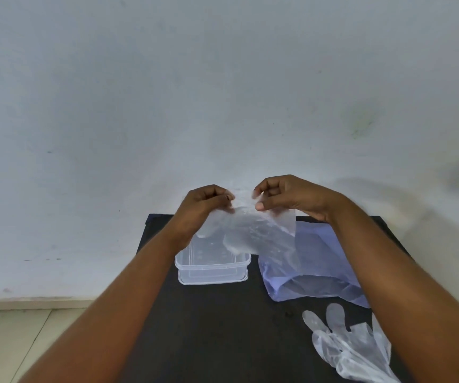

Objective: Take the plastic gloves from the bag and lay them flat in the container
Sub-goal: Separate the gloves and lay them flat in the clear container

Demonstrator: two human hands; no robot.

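Pale wall rises behind a dark bench. Left hand and right hand each pinch the top edge of one clear plastic glove, holding it stretched above the open clear container at the far left of the bench. The step looks like spreading it; next it must be lowered flat inside. Right of the container lies the bluish bag, and nearer, a second glove waits. Nothing blocks the container.

no readable text, labels, numbers anywhere.
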